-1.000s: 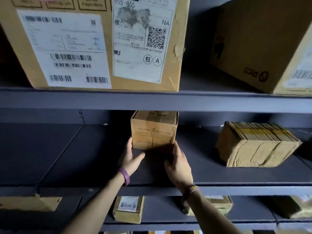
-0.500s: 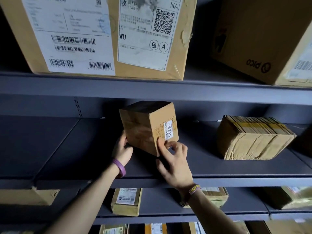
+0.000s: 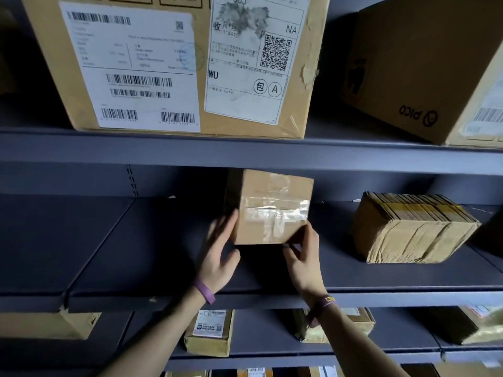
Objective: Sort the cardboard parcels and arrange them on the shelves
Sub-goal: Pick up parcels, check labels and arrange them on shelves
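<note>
Left hand [image 3: 217, 254] pressing, right hand [image 3: 302, 261] pinching small parcel [image 3: 272, 208] | taped parcel [image 3: 408, 229] rightward (apart)

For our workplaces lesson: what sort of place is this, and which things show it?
Probably a parcel storeroom: grey metal shelves, a big box with barcode labels, and a small taped box among others.

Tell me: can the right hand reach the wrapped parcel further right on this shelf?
Probably yes: only bare shelf lies between the right hand and the wrapped parcel, though it must first release the small box.
</note>
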Tool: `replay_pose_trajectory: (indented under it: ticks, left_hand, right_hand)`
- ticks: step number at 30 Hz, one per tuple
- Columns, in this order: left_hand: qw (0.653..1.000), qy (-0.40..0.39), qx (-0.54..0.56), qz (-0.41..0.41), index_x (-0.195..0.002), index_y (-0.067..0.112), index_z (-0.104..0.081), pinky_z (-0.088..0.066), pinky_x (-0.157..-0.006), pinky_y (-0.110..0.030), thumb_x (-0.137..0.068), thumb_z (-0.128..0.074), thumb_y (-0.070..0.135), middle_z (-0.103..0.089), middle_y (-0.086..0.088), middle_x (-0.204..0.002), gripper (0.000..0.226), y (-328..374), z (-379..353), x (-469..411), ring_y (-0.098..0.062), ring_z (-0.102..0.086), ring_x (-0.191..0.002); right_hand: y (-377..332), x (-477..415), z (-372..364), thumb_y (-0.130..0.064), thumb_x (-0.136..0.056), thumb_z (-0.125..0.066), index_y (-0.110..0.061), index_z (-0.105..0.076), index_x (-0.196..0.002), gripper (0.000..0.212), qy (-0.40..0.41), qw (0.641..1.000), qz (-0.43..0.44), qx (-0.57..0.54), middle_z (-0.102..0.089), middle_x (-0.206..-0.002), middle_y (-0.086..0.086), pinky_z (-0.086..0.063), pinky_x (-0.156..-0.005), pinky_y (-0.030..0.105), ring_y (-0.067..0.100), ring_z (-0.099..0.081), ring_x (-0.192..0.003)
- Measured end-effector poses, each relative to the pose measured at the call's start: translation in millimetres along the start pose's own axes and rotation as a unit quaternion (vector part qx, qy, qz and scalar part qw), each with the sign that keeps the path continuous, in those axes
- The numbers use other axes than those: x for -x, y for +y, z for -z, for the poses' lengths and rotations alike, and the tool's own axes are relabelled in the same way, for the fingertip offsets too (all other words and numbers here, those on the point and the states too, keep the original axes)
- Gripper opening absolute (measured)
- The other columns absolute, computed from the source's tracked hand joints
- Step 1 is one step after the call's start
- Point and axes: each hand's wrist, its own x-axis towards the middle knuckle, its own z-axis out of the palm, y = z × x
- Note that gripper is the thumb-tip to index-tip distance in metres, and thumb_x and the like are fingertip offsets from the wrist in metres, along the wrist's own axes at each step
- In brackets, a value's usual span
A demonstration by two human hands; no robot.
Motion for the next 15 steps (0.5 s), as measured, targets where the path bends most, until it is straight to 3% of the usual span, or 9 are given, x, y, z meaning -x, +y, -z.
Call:
replay_pose_trajectory:
  ticks: [2, 4, 7, 10, 13, 15]
  left_hand:
    - [0.998, -0.017, -0.042, -0.041, -0.143, 0.054, -0.022, -0.018, -0.111, -0.011, -0.076, -0.045, 0.025, -0.035, 0.001, -0.147, 0.077, 3.8, -1.6, 3.8, 0.013, -0.021, -0.136]
    - [0.995, -0.028, -0.058, -0.071, -0.144, 0.051, -0.026, -0.027, -0.109, -0.017, -0.077, -0.047, 0.024, -0.032, 0.005, -0.146, 0.074, 4.6, -2.5, 7.8, 0.009, -0.029, -0.133]
    - [0.989, -0.026, -0.087, -0.113, -0.145, 0.044, -0.028, -0.037, -0.106, -0.029, -0.077, -0.050, 0.022, -0.030, 0.011, -0.148, 0.075, 5.0, -0.4, 9.2, -0.005, -0.040, -0.130]
    - [0.986, -0.013, -0.106, -0.127, -0.146, 0.043, -0.028, -0.041, -0.104, -0.039, -0.079, -0.050, 0.020, -0.033, 0.006, -0.149, 0.074, 1.8, 0.2, 8.3, -0.016, -0.046, -0.129]
    - [0.991, 0.037, -0.092, -0.091, -0.145, 0.046, -0.026, -0.035, -0.109, -0.029, -0.085, -0.049, 0.019, -0.036, 0.005, -0.145, 0.070, 0.1, -0.8, 4.9, -0.016, -0.043, -0.132]
    - [0.995, 0.071, -0.053, -0.050, -0.146, 0.043, -0.028, -0.031, -0.110, -0.017, -0.089, -0.048, 0.019, -0.037, 0.007, -0.145, 0.065, 4.4, 2.4, 1.4, -0.009, -0.040, -0.134]
  right_hand:
    - [5.6, -4.5, 4.0, 0.003, -0.069, -0.047, -0.017, -0.044, -0.132, 0.067, 0.015, 0.999, -0.016, -0.028, -0.047, -0.130, 0.007, -0.046, -0.104, 0.040, 0.006, -0.053, -0.113]
    - [10.3, -8.4, 6.5, 0.001, -0.061, -0.043, -0.016, -0.043, -0.132, 0.074, 0.027, 0.998, -0.036, -0.050, -0.051, -0.129, 0.009, -0.046, -0.104, 0.046, 0.017, -0.054, -0.116]
    - [14.5, -10.4, 6.0, 0.002, -0.059, -0.040, -0.019, -0.043, -0.134, 0.078, 0.029, 0.997, -0.051, -0.048, -0.052, -0.131, 0.008, -0.046, -0.105, 0.044, 0.018, -0.053, -0.120]
    - [13.3, -10.2, 5.0, 0.004, -0.062, -0.041, -0.021, -0.044, -0.133, 0.075, 0.032, 0.997, -0.049, -0.043, -0.053, -0.131, 0.006, -0.047, -0.104, 0.039, 0.017, -0.053, -0.120]
    - [7.8, -9.0, 4.2, 0.016, -0.077, -0.048, -0.032, -0.050, -0.124, 0.067, 0.024, 0.998, -0.034, -0.053, -0.060, -0.125, -0.005, -0.048, -0.093, 0.017, 0.008, -0.056, -0.119]
    - [-0.7, -5.4, 4.2, 0.016, -0.086, -0.052, -0.036, -0.047, -0.123, 0.064, 0.003, 0.996, -0.026, -0.086, -0.060, -0.125, -0.009, -0.047, -0.092, 0.015, 0.000, -0.058, -0.115]
